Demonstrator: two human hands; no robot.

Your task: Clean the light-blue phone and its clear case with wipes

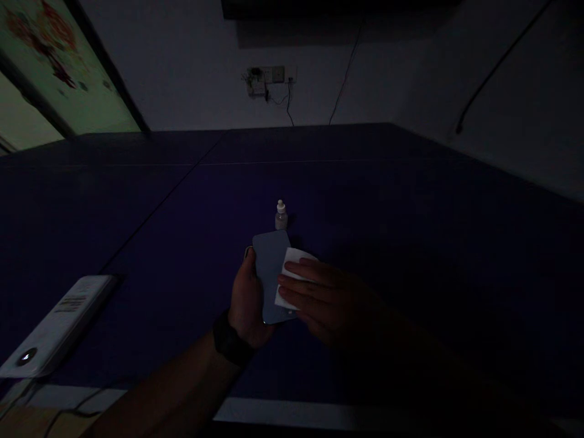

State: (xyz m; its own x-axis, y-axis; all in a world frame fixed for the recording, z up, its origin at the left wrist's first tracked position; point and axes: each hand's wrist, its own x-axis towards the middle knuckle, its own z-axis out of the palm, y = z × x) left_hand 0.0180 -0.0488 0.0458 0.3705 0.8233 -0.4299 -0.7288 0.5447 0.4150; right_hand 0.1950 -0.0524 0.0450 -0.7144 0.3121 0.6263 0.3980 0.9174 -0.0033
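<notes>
The scene is very dark. My left hand [246, 304] grips a phone [269, 261] from its left edge, holding it flat above the dark blue table [387, 201]. A black band circles that wrist. My right hand [323, 295] lies over the phone's right side with fingers flat, pressing a white folded cloth [292, 258] onto the screen. Just beyond the phone stands a small pale bottle [281, 215] with a white cap, upright on the table.
A white flat device [59, 325] with printed text lies at the table's near-left edge, a cable beside it. On the far wall sit a socket [269, 78] and hanging wires. A framed picture [59, 67] leans at upper left.
</notes>
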